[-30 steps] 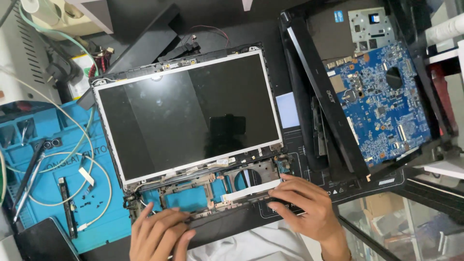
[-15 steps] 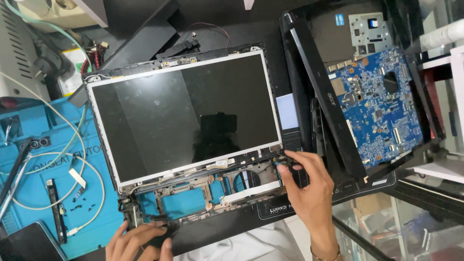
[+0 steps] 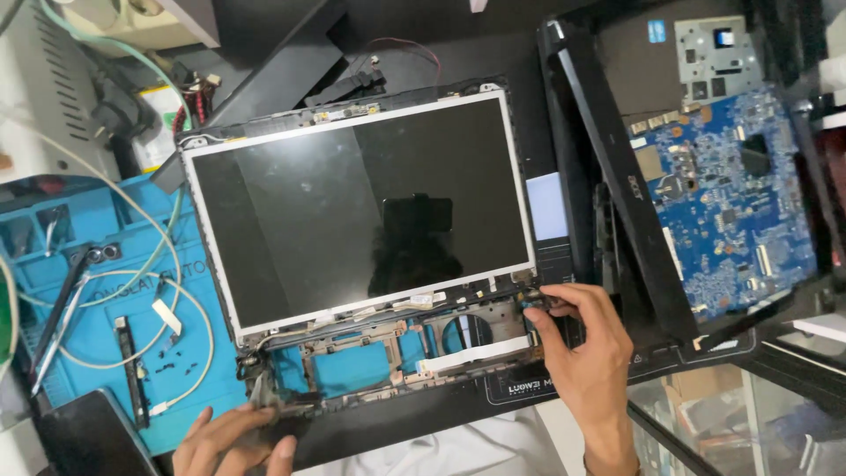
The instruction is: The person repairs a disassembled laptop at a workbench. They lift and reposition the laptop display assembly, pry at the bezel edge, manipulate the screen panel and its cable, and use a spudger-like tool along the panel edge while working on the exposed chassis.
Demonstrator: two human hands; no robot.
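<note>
Right hand (image 3: 577, 339) pinching hinge (image 3: 531, 298) at panel (image 3: 361, 207) lower right corner. Left hand (image 3: 231, 439) gripping lid frame (image 3: 397, 419) lower left. Panel lying bare mid-bench: thin, probably fragile glass; hold by metal edges.

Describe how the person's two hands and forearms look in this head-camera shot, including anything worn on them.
Both hands are bare: no gloves, rings or watch show. The right hand enters from the bottom edge with its wrist and a short stretch of forearm uncovered, so no sleeve is visible. The left hand is cut off by the bottom edge, showing only fingers and part of the back; its wrist is out of view.
</note>
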